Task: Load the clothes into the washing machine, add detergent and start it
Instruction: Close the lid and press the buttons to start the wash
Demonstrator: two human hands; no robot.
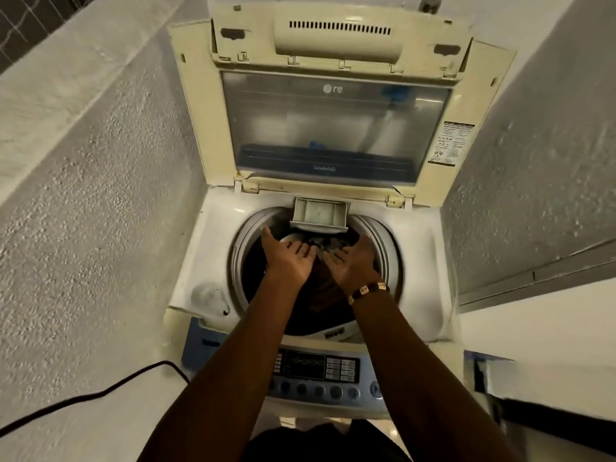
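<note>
Head view, looking down into cream top-loading washing machine (206, 261), hinged glass-panelled lid (333, 128) raised. Dark crumpled clothes (320, 295) down in round steel drum, directly beneath both palms. Left hand (289, 258) and right hand (354, 261) side by side over drum mouth, grip of each open, fingers spread, holding nothing. Small white pull-out detergent drawer (320, 216) open at far rim, just beyond fingertips, long axis across machine; both hands about equally near. Blue button control panel (316, 371) at near edge, under forearms. Judged: loading about done, detergent next.
</note>
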